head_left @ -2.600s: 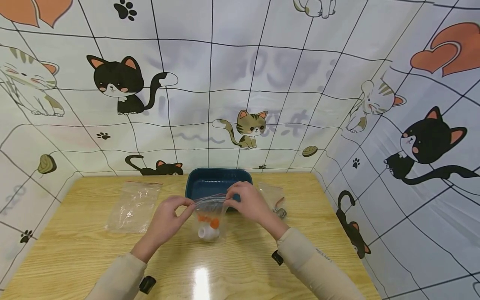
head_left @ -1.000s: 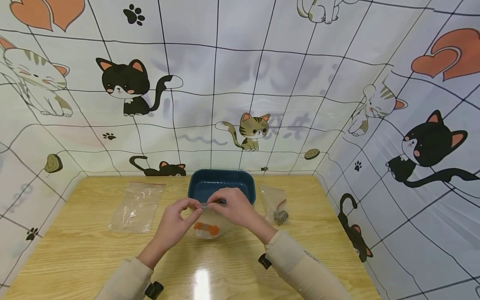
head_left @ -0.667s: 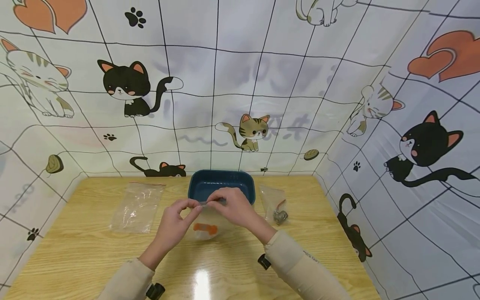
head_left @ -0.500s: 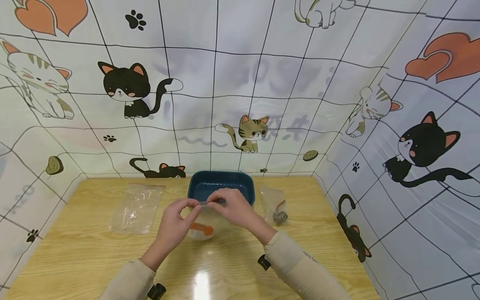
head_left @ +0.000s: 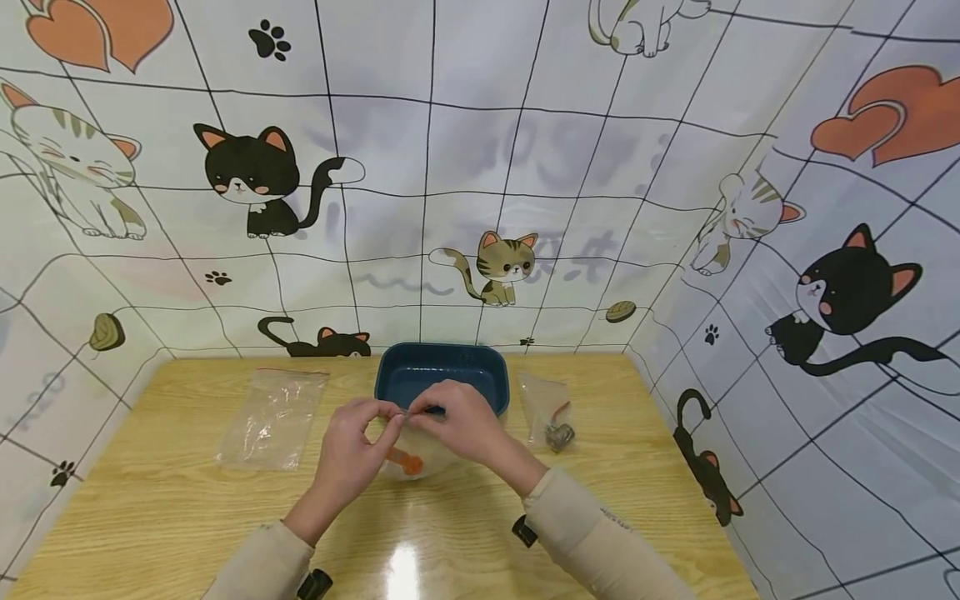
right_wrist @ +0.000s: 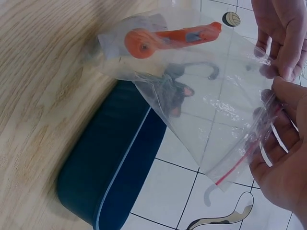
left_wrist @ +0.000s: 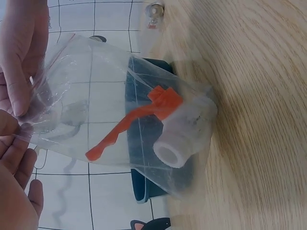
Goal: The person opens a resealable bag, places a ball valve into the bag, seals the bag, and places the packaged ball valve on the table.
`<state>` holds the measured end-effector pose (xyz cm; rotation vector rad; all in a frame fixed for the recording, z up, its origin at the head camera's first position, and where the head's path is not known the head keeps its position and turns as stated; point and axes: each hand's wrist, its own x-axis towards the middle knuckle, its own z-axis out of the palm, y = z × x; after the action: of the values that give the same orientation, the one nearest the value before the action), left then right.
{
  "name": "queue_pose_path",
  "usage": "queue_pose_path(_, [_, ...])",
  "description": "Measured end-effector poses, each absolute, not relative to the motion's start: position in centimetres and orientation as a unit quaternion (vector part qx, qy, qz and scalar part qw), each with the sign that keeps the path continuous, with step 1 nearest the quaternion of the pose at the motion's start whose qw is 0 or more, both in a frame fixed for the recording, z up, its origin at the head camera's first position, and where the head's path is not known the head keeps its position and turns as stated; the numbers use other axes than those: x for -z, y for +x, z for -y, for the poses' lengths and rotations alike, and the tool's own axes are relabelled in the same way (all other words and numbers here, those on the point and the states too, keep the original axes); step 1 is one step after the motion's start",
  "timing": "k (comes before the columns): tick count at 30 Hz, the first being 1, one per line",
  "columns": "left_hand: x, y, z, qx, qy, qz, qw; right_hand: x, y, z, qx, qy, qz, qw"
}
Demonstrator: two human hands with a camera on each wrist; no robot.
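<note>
A clear zip bag [left_wrist: 72, 81] hangs from both hands over the table, its lower end close to the wood. Inside it lies a white plastic valve [left_wrist: 187, 129] with an orange lever handle [right_wrist: 180, 38]. The left hand [head_left: 351, 450] pinches the bag's zip edge between thumb and forefinger. Right beside it, the right hand [head_left: 465, 423] pinches the same edge, thumb and fingertips almost meeting the left ones. In the right wrist view a red line [right_wrist: 235, 165] runs along the bag's top edge. The fingers partly hide the zip strip.
A dark blue tray [head_left: 420, 375] stands behind the hands at the back of the table. To the left lies a flat clear zip bag [head_left: 273, 417]. At the right is a smaller bag [head_left: 543, 396] with a grey metal piece [head_left: 560, 437]. Cat-print sheets enclose the table.
The hands were apart along the zip edge at first; the right hand has moved left until the fingertips nearly meet. The bag has swung, and the orange handle shows at a different angle.
</note>
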<state>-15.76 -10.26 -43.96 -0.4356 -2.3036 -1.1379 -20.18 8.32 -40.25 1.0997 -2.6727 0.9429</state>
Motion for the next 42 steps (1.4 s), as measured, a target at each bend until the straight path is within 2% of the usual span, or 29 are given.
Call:
queue_pose_path(6, [44.1, -15.8, 10.5, 0.43, -0.164, 0.855, 0.238, 40.7, -20.3, -8.2, -0.299, 0.366, 0.878, 0.08])
queue_pose_path(17, [44.3, -16.4, 11.3, 0.45, -0.111, 0.857, 0.224, 40.5, -20.8, -8.3, -0.297, 0.318, 0.9, 0.026])
queue_pose_path(25, [44.6, -16.4, 11.9, 0.457, -0.113, 0.857, 0.21, 41.0, -21.3, -8.6, -0.33, 0.319, 0.888, 0.041])
queue_pose_path(34, [44.3, -16.1, 11.5, 0.452, -0.112, 0.85, 0.245, 40.8, -21.2, -8.1, -0.326, 0.332, 0.884, 0.031])
queue_pose_path(42, [44.3, -15.9, 11.2, 0.446, -0.109, 0.848, 0.264, 40.6, -20.7, -7.0, -0.299, 0.365, 0.88, 0.053])
